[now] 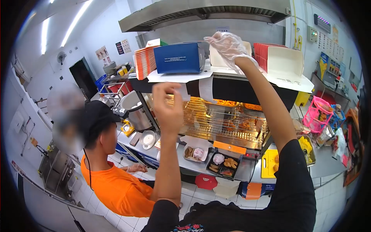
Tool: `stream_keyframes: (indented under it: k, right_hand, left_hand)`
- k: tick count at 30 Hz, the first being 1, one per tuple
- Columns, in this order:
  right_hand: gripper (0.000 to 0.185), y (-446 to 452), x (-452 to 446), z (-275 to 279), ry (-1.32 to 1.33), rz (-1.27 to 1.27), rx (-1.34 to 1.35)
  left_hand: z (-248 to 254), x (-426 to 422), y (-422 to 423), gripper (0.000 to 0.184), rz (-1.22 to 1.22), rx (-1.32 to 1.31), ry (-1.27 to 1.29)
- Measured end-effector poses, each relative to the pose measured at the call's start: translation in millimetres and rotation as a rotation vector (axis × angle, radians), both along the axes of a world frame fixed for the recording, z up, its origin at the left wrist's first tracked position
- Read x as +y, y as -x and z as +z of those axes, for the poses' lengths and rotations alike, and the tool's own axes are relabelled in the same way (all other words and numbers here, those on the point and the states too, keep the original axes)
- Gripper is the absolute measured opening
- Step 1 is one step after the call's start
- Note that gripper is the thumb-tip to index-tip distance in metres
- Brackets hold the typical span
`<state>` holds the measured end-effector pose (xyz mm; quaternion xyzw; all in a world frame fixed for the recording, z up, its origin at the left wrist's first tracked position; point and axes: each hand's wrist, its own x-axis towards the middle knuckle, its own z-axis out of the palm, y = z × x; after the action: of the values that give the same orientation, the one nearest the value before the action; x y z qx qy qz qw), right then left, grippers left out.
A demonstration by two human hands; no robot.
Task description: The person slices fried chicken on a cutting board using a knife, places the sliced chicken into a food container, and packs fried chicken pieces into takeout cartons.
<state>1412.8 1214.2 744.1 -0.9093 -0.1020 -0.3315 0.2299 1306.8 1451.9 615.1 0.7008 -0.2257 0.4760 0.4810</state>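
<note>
My right hand [230, 48], in a clear plastic glove, is raised over the top of the heated display cabinet [251, 91]. It overlaps an open white box [219, 58]; whether its fingers grip the box wall I cannot make out. My left hand [169, 104] is bare and slightly blurred, raised in front of the cabinet with its fingers loosely bent and apart. It seems to hold nothing. Just above it stands a blue box [178, 58]. Below, on the counter, a black tray [223, 166] holds a wrapped round item and fried pieces, beside a white open box [196, 153] with similar food.
A person in an orange shirt [116, 189] stands close on my left, one gloved hand [137, 168] near the counter. Stacked cartons [144, 63] and another open white box [286, 62] line the cabinet top. A yellow cutting board [268, 164] lies at right, near a kitchen scale-topped counter's far side.
</note>
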Motion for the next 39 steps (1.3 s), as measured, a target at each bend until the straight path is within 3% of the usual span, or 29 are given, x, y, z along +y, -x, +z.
stream_keyframes:
  k: [1, 3, 4, 5, 6, 7, 9, 11, 14, 15, 17, 19, 20, 22, 23, 26, 27, 31, 34, 36, 38, 39]
  right_hand:
    - [0.064, -9, -8, -2, -0.022, 0.027, -0.078]
    - [0.066, -8, -3, -5, -0.235, 0.165, 0.145]
    - [0.066, -7, -1, -10, -0.339, 0.229, 0.265]
    - [0.068, -20, 1, -23, -0.109, 0.309, 0.14]
    - [0.061, 11, 16, -25, -0.292, 0.432, 0.216]
    - [0.055, -18, 23, -42, -0.43, 0.399, 0.206]
    - [0.047, -42, 34, -55, -0.616, 0.51, 0.15]
    - [0.043, -29, 44, -49, -0.694, 0.805, 0.051]
    - [0.038, -12, 55, -35, -0.514, 0.728, 0.071]
    - [0.03, 6, 59, -25, -0.387, 0.546, 0.041]
    - [0.031, -20, 53, -37, -0.119, 0.612, -0.11]
    - [0.038, -33, 48, -31, 0.548, 0.383, -0.268]
    - [0.039, -32, 47, -32, 0.342, 0.456, -0.118]
    - [0.041, 2, 51, -24, -0.065, 0.586, 0.192]
    - [0.034, -16, 53, -33, -0.213, 0.665, 0.146]
    - [0.029, -39, 53, -22, 0.383, 0.209, -0.187]
    - [0.025, -2, 53, -13, 0.038, 0.169, -0.115]
    - [0.021, -28, 37, -26, 0.175, 0.11, -0.577]
    - [0.02, -45, 49, -39, 0.331, 0.138, -0.604]
    - [0.023, -49, 54, -46, 0.393, 0.027, -0.651]
    - [0.026, -53, 56, -47, 0.496, -0.006, -0.801]
    - [0.026, -45, 58, -45, 0.443, 0.112, -0.677]
  left_hand:
    - [19, 5, -4, 0.021, 0.103, 0.017, -0.015]
    - [59, 6, -37, 0.029, 0.209, -0.219, -0.092]
    - [73, 6, -61, 0.036, 0.254, -0.193, -0.107]
    - [85, 11, -89, 0.041, 0.346, -0.224, -0.159]
    - [95, 11, -105, 0.047, 0.526, -0.048, -0.168]
    - [101, 23, -133, 0.06, 0.602, 0.088, -0.189]
    - [101, 44, -150, 0.067, 0.407, 0.202, -0.243]
    - [97, 47, -146, 0.077, 0.145, 0.229, -0.243]
    - [63, 33, -119, 0.085, -0.092, 0.292, -0.175]
    - [56, 25, -106, 0.089, 0.02, 0.261, -0.193]
    - [45, 4, -81, 0.098, 0.251, 0.206, -0.218]
    - [43, -10, -75, 0.106, 0.307, 0.227, -0.171]
    - [44, -16, -75, 0.11, 0.336, 0.232, -0.146]
    - [42, -22, -78, 0.095, 0.358, 0.116, -0.057]
    - [42, -23, -78, 0.091, 0.347, 0.119, -0.021]
    - [40, -28, -84, 0.079, 0.352, 0.062, 0.067]
    - [40, -28, -82, 0.079, 0.328, 0.088, 0.101]
    - [42, -22, -84, 0.078, 0.262, 0.048, 0.232]
    - [42, -10, -78, 0.079, 0.248, -0.073, 0.375]
    - [29, 16, -84, 0.078, 0.305, -0.252, 0.358]
    - [23, 21, -40, 0.077, 0.158, -0.244, 0.513]
    - [15, 24, -17, 0.076, 0.099, -0.234, 0.581]
